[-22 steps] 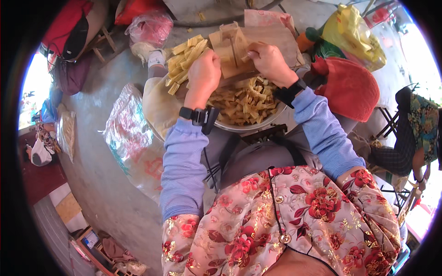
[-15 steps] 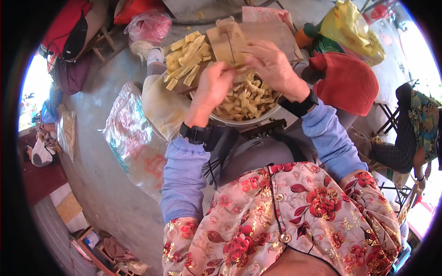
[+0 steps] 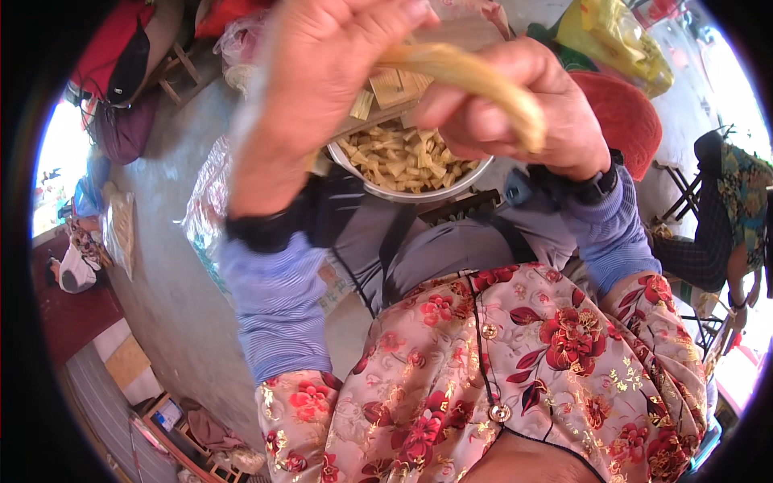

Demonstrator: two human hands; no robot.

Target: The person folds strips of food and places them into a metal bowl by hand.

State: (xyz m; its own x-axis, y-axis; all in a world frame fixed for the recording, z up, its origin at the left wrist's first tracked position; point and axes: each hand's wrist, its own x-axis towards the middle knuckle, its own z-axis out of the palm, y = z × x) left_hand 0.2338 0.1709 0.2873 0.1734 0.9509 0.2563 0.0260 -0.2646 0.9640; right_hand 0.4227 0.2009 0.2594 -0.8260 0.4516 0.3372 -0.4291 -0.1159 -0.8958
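Observation:
A pliable yellow strip (image 3: 463, 63), which looks like bean-curd skin, is raised close to the camera and slants between both hands. My left hand (image 3: 310, 88) is closed at its left end; motion blur and the upper picture edge hide part of the grip. My right hand (image 3: 564, 117) has its fingers curled round the strip, whose free end hangs over them. Below, a round metal basin (image 3: 419, 196) holds many short knotted yellow pieces (image 3: 419, 157). Behind it lies a brown board (image 3: 459, 30) with flat yellow pieces (image 3: 396, 87) on it, partly hidden by my hands.
A red padded seat (image 3: 624, 121) and a yellow plastic bag (image 3: 616, 48) stand at the right. Shiny plastic sheeting (image 3: 208, 189) lies on the floor at left. Another person (image 3: 741, 209) is at the far right. A small wooden stool (image 3: 181, 72) stands at upper left.
Both hands have risen from above the basin and board toward the camera, moving apart. The strip between them now shows clearly. My left hand now covers the pile of strips on the board.

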